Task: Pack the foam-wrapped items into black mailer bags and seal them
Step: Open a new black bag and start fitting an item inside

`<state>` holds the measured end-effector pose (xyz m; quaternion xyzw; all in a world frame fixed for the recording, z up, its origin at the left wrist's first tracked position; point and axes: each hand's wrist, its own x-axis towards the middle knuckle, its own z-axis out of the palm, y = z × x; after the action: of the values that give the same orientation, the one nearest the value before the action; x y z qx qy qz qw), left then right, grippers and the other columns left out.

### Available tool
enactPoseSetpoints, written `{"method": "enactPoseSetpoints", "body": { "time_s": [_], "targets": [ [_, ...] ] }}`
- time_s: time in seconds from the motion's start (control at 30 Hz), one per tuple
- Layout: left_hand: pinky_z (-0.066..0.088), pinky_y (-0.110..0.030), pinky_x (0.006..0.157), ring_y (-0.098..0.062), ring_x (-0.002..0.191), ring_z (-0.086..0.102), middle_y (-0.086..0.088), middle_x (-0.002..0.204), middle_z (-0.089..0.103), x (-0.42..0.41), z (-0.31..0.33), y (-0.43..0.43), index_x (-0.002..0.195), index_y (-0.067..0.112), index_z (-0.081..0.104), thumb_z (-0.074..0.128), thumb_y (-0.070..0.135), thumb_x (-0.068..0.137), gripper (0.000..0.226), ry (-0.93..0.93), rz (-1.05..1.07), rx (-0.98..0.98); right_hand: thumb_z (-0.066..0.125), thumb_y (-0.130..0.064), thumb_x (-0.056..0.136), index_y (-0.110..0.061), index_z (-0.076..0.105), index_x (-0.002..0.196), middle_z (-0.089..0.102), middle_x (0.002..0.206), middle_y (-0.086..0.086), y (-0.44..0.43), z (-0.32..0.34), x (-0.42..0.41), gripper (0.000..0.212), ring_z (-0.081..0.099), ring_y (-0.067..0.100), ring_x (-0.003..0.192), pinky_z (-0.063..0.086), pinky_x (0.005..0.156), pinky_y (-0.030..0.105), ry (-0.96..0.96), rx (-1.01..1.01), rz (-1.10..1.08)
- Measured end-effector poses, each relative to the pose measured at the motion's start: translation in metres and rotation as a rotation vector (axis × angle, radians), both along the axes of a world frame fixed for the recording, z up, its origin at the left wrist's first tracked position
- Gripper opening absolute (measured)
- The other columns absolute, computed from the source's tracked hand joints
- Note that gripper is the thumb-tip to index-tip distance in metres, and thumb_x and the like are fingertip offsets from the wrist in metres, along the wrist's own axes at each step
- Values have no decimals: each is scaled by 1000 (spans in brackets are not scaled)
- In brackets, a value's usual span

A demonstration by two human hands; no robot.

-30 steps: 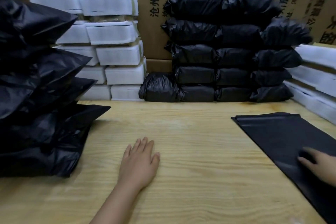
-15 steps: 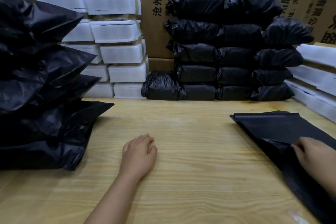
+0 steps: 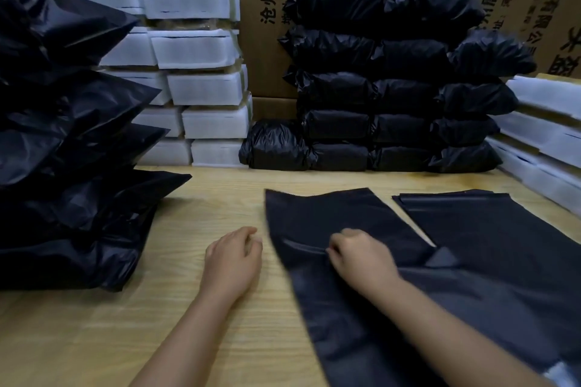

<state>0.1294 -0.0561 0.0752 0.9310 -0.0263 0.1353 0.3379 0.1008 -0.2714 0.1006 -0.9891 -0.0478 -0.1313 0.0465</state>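
Observation:
My right hand (image 3: 358,253) pinches a flat black mailer bag (image 3: 317,223) that lies across the middle of the wooden table (image 3: 201,214). The bag is blurred from motion. My left hand (image 3: 234,258) rests on the table just left of the bag with fingers loosely curled and holds nothing. A pile of flat black mailer bags (image 3: 490,229) lies at the right. White foam-wrapped items (image 3: 195,50) are stacked at the back left, and more foam-wrapped items (image 3: 547,122) at the right edge.
Packed black bags (image 3: 377,88) are stacked at the back centre against cardboard boxes (image 3: 261,19). Another heap of filled black bags (image 3: 63,135) takes up the left side. Bare table lies between the heap and my hands.
My right hand has pulled one black mailer bag off the right-hand pile and dragged it left to the table's middle. My left hand's fingers have curled; it stayed in place.

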Motion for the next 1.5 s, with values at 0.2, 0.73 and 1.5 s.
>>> {"method": "enactPoseSetpoints", "body": {
  "time_s": [0.2,0.73,1.5],
  "targets": [
    [40,-12,75,-5,94,60,16,99,66,-4,5,3,103,29,65,51,20,94,19,-73,57,-430,41,-26,96,-15,62,109,61,113,1,60,-27,37,27,48,21,108,36,85,32,-147,139,-128],
    [33,-28,104,-6,120,51,19,127,57,-7,6,7,116,31,66,60,45,85,34,-43,-250,174,37,-47,98,-19,19,151,12,159,7,41,-15,79,63,8,23,146,5,117,40,268,230,42],
    [8,-26,118,-1,141,21,14,147,40,-31,5,-3,117,39,62,62,54,83,37,36,-539,217,45,-42,97,-30,44,140,34,151,-8,-33,-16,13,44,17,6,143,2,117,32,41,215,182]
  ]
}}
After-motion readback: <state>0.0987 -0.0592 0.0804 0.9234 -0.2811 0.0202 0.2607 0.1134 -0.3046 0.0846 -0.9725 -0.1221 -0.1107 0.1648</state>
